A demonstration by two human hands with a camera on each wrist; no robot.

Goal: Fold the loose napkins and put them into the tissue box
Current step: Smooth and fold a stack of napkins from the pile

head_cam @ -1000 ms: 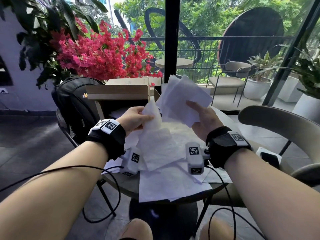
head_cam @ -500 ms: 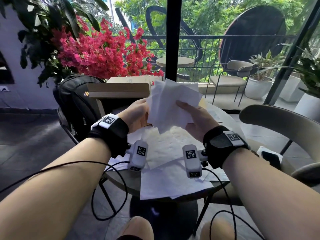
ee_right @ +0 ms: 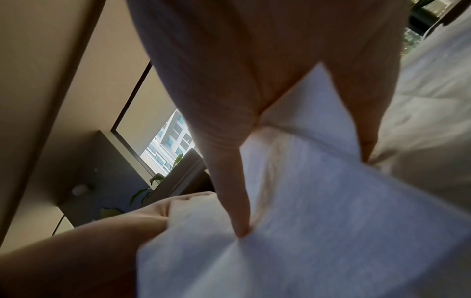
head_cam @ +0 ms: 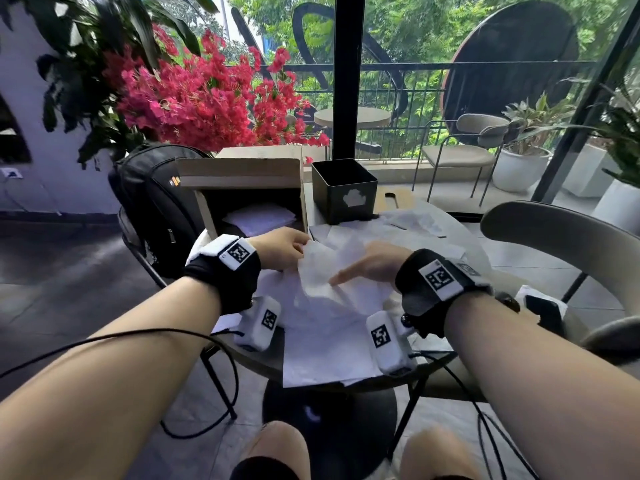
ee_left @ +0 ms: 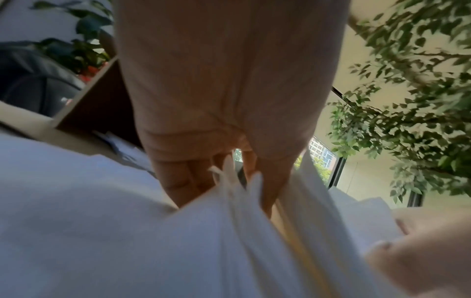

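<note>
Lowered since a second ago: both my hands, from chest height onto the tabletop (head_cam: 311, 370). Left hand (head_cam: 280, 249): fingers (ee_left: 178, 177) curled, pinching the napkin (head_cam: 322, 271) edge. Right hand (head_cam: 372, 265): fingers straight, pressing that napkin flat on the loose napkins (head_cam: 325, 348). Tissue box (head_cam: 344, 190): black, open, behind the pile. Cardboard box (head_cam: 242, 188): left of it, white sheets inside.

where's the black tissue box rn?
Head view: the black tissue box stands upright at the far side of the round table, right of centre, just right of the open cardboard box and beyond the loose napkins.
</note>
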